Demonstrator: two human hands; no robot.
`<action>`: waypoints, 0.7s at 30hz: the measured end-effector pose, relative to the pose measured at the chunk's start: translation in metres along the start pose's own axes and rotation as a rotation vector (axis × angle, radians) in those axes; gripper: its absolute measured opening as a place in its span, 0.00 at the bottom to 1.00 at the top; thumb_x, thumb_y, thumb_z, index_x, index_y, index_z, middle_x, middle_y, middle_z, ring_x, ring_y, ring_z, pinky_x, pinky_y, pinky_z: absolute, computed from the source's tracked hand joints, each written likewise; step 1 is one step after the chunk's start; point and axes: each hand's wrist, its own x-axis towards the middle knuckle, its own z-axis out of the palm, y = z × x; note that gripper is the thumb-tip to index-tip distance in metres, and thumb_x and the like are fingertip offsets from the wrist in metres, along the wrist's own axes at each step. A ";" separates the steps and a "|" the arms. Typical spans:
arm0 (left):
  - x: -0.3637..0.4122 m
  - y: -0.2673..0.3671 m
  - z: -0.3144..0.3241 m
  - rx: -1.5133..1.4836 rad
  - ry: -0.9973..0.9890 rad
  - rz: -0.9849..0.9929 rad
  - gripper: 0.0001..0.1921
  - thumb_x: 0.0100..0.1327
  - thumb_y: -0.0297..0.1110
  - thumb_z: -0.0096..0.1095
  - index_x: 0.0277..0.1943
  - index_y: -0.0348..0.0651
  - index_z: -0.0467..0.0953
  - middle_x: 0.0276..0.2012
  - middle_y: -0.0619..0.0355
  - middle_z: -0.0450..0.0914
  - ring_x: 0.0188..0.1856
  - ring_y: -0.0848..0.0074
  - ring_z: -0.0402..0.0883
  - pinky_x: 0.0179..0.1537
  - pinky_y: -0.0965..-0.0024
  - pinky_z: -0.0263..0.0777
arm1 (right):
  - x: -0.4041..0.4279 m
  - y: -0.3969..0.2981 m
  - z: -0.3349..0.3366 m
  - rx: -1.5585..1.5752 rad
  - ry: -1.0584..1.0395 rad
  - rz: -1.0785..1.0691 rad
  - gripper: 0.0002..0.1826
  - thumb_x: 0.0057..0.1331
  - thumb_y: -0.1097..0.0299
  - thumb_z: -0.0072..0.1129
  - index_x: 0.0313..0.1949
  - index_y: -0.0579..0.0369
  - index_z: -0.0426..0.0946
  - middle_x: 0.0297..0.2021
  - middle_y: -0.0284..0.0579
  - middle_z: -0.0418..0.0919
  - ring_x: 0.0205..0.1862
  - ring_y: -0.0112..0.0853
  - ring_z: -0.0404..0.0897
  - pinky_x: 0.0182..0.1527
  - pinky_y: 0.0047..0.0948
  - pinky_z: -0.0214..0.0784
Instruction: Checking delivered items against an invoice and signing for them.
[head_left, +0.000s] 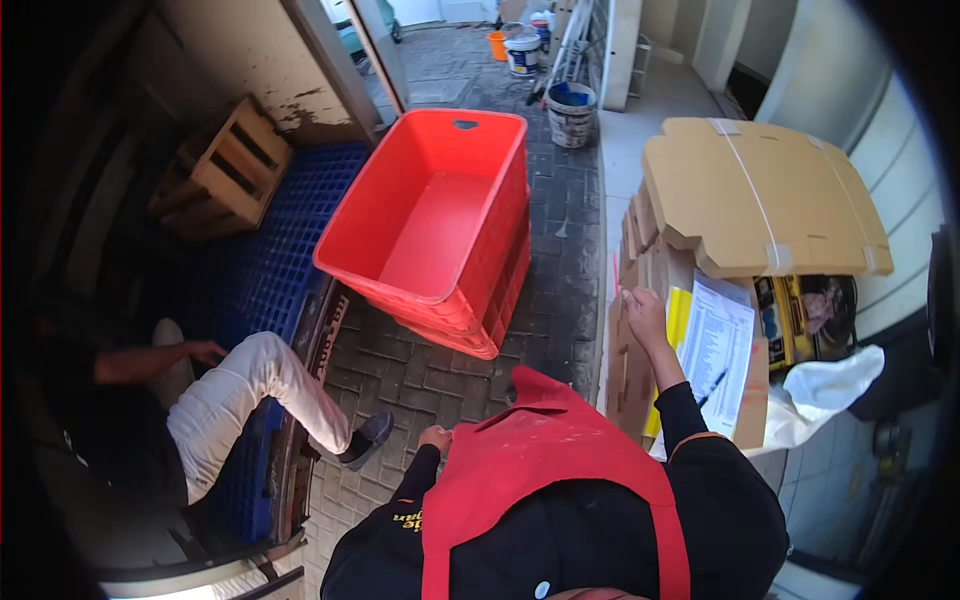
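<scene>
My left hand (435, 439) is at the left edge of the red apron (547, 442) I wear; its fingers are mostly hidden, and whether they grip the cloth is unclear. My right hand (643, 315), fingers curled, is beside the stacked cardboard boxes (628, 360). A thin red strip (616, 276) shows by its fingertips; I cannot tell if it is held. Just right of that wrist, printed papers (716, 330) lie over a yellow folder (679, 311), with a dark pen (712, 386) on them. In front of me stands an empty red plastic crate (442, 217), apparently on another red crate (510, 289).
Strapped flat cardboard (765, 195) tops the boxes at right. A seated person (232, 412) is at left on blue plastic pallets (315, 180), one shoe on the paving. A wooden crate (232, 165) stands behind them. Buckets (571, 112) and a ladder (574, 45) are farther back.
</scene>
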 end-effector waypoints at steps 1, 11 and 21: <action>0.010 0.025 -0.016 0.026 0.012 0.082 0.18 0.53 0.50 0.55 0.31 0.42 0.79 0.34 0.45 0.80 0.41 0.55 0.78 0.42 0.58 0.71 | -0.020 0.020 -0.037 -0.027 0.125 0.121 0.12 0.62 0.65 0.51 0.26 0.60 0.73 0.24 0.51 0.76 0.33 0.45 0.75 0.37 0.37 0.66; -0.046 0.386 0.036 -0.250 -0.069 0.961 0.07 0.57 0.32 0.57 0.34 0.38 0.76 0.28 0.51 0.80 0.34 0.67 0.81 0.38 0.68 0.71 | -0.268 0.141 -0.212 -0.244 0.450 0.900 0.06 0.58 0.71 0.49 0.35 0.57 0.71 0.28 0.52 0.79 0.34 0.48 0.79 0.37 0.41 0.69; -0.100 0.523 0.139 0.205 0.126 1.115 0.24 0.53 0.39 0.64 0.53 0.45 0.70 0.53 0.52 0.70 0.56 0.60 0.65 0.56 0.59 0.59 | -0.175 0.151 -0.085 -0.260 0.018 0.829 0.23 0.55 0.69 0.56 0.49 0.57 0.61 0.31 0.59 0.72 0.33 0.55 0.76 0.34 0.48 0.69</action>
